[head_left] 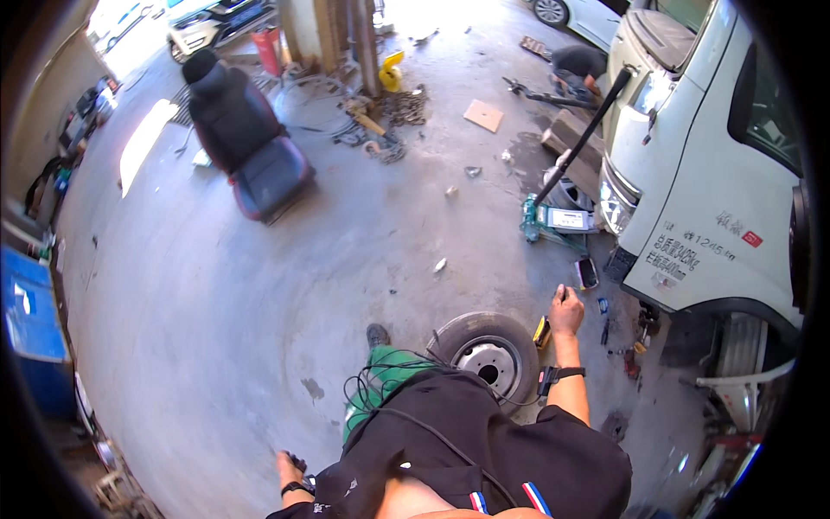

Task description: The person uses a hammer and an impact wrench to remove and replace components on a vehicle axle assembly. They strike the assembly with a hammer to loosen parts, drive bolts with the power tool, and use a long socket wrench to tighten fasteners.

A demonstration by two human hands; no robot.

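My right hand (566,313) is stretched forward, closed in a fist with a small dark bit at the fingers; what it holds, if anything, I cannot make out. Under that arm a wheel with a worn tire (484,333) lies flat on the floor. Between wheel and hand is a yellow and black tool or case (542,332). Down by my left side hangs my left hand (290,470), small in view, with something dark at its fingers; their pose is unclear. Dark cables (372,389) loop over my green trousers.
A white truck cab (700,190) stands at right beside a green floor jack (562,218) with a long black handle (588,134). Small tools lie near its wheel arch. A loose car seat (251,143) stands far left. Another person (577,71) crouches by the truck's front.
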